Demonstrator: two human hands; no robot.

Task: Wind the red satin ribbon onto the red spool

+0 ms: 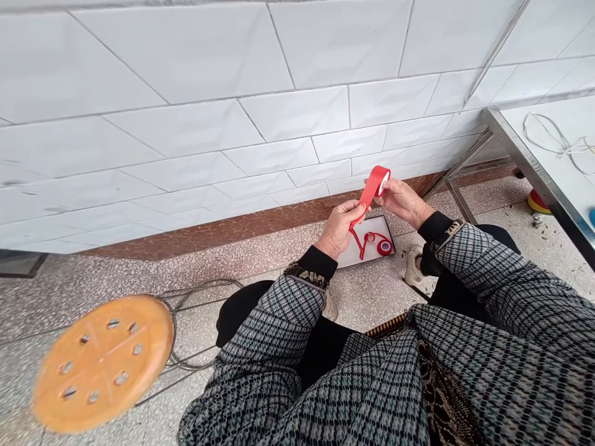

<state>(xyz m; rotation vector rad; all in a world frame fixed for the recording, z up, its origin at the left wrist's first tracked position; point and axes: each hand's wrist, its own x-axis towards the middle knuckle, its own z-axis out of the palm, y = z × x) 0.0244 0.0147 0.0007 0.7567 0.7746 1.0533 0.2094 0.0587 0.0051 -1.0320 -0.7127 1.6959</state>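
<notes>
Left hand (343, 228) and right hand (403, 199) are raised over the far side of the tray (379, 228), a little apart from each other and linked by red tape (370, 189). Right-hand fingers grip the roll (385, 179) at its side, by the white core; the left hand pinches the band pulled from it, thumb on top, so the tape slants down between them — broad and fairly flat. Below the left hand a narrow red strip (361, 251) shows against the tray's white inside, bent and looped, leading toward a second, smaller coil (383, 248) at the tray's right end; whether the strip touches the bottom cannot be told. Checked sleeves (288, 310) with dark cuffs come in from the near side of the tray. Just right of it is a pale shoe (413, 265). Well to the left of the tray lies an orange stool (103, 359) — round, pierced with holes, its thin metal rods (207, 286) reaching toward the tray. Behind the tray runs a brown skirting (260, 233) under the white tiled wall (297, 111). Well to its right stands a metal-edged surface (520, 124) carrying loose wires (560, 142).
</notes>
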